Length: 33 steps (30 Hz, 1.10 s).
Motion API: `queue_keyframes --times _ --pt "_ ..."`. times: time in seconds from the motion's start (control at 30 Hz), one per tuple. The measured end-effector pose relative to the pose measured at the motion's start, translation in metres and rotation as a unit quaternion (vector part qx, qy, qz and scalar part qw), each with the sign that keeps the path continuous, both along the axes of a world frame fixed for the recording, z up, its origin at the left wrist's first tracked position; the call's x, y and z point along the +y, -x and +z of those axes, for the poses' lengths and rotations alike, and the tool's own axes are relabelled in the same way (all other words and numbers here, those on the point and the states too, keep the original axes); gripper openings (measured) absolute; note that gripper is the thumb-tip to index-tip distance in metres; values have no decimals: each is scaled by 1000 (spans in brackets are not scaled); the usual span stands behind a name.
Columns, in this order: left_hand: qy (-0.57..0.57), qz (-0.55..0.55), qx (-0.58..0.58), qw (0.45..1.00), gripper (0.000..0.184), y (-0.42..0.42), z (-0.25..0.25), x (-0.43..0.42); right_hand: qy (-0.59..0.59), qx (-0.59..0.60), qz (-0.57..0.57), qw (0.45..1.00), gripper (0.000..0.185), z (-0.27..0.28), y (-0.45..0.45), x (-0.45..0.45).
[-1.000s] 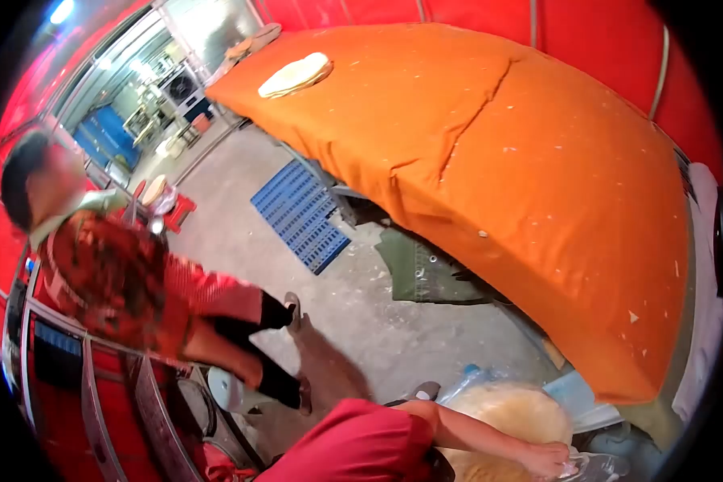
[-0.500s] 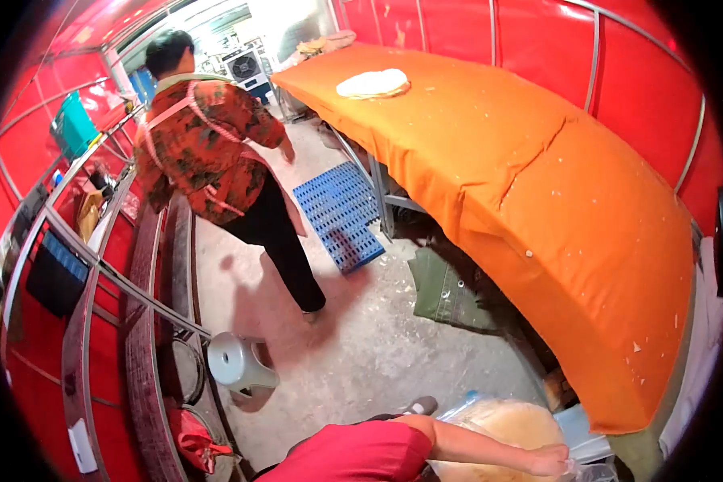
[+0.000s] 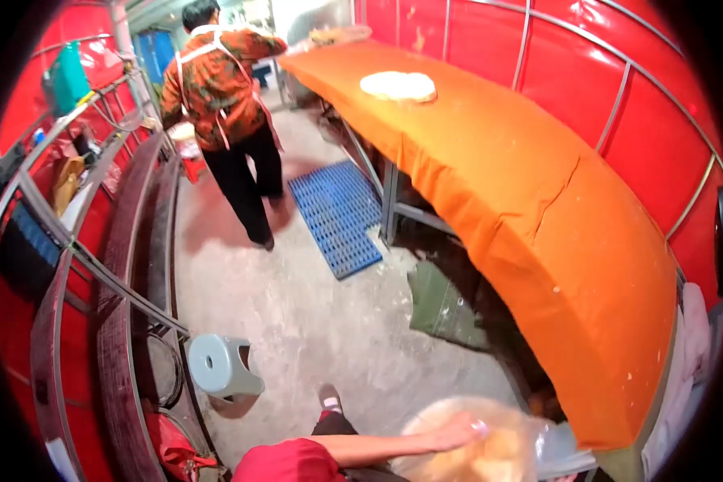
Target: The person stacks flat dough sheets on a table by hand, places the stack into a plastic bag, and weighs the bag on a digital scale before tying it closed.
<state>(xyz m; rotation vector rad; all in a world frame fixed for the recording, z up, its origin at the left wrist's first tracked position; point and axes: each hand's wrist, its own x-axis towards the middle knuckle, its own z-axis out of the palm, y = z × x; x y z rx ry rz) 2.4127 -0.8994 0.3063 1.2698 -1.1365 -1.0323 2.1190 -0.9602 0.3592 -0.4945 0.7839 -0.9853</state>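
Left hand [image 3: 458, 432]: palm side down over the clear bag [image 3: 530, 440] at bottom of view, right of center. Fingers look bunched together at the plastic; blurred, so can't tell whether they pinch it or just touch. Right hand: out of view, state can't be told.

Bag holds pale yellow round bread [image 3: 490, 459]; its lower part runs off the view edge. Bag sits just beside the near end of the tabletop [image 3: 530, 185], lower than its top. What it rests on: can't tell.

Tabletop has an orange cover, creased, with small pale crumbs. White disc [image 3: 399, 86], flat and round, lies on it toward the far end.

Under the tabletop: green sheet [image 3: 442, 301], partly in shadow. Blue mat [image 3: 337, 217] flat on the floor [image 3: 289, 313], near the table legs. Grey stool [image 3: 221, 365] upright on the floor, left side, beside the metal rack [image 3: 120, 281]. Red bag [image 3: 181, 450] low by the rack, near the stool.

Co-worker [image 3: 221, 88] stands at the far end, back to camera, patterned top, apron straps crossed.
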Motion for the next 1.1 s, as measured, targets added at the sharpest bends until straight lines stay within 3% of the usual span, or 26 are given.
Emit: queue_keyframes --times 0.07,0.1,0.13,0.17,0.23,0.27,0.43,0.5,0.53,0.7,0.8,0.93,1.0,1.03,1.07,1.1 --pt "-62 -1 2 998 34 -62 -6 34 113 48 100 987 43 -37 -33 -19" --pt "-33 62 65 995 34 -82 -26 47 29 123 -98 987 45 -17 -96 2" --pt "-8 126 130 983 35 -98 -41 62 -16 129 -150 980 43 6 -153 15" --pt "-40 100 137 985 36 -128 -31 81 69 107 3 992 43 -6 -166 13" --pt "-37 111 143 983 36 -190 -6 115 74 123 10 990 42 7 -248 25" --pt "-5 147 143 979 36 -217 4 128 138 79 126 979 42 10 -281 25" --pt "60 335 79 937 32 -323 40 197 135 33 244 960 46 21 -443 39" --pt "4 434 90 896 25 -360 49 222 137 15 311 940 49 20 -507 41" --pt "115 447 67 884 21 -384 44 232 156 7 345 926 49 23 -543 44" --pt "237 543 -51 804 23 -500 66 264 175 -45 462 868 50 18 -724 51" --pt "265 664 73 696 27 -573 83 262 155 -98 531 828 37 10 -847 54" --pt "230 743 20 628 38 -668 91 283 130 -105 652 739 36 23 -1009 75" --pt "196 813 -48 547 28 -704 76 302 128 -107 696 698 37 41 -1081 92" --pt "153 854 22 497 6 -708 62 315 136 -103 706 687 38 51 -1117 99" --pt "17 848 -80 524 6 -726 49 334 143 -103 716 676 38 58 -1151 105" --pt "-3 838 -135 528 8 -745 31 346 139 -112 718 673 38 61 -1184 109"
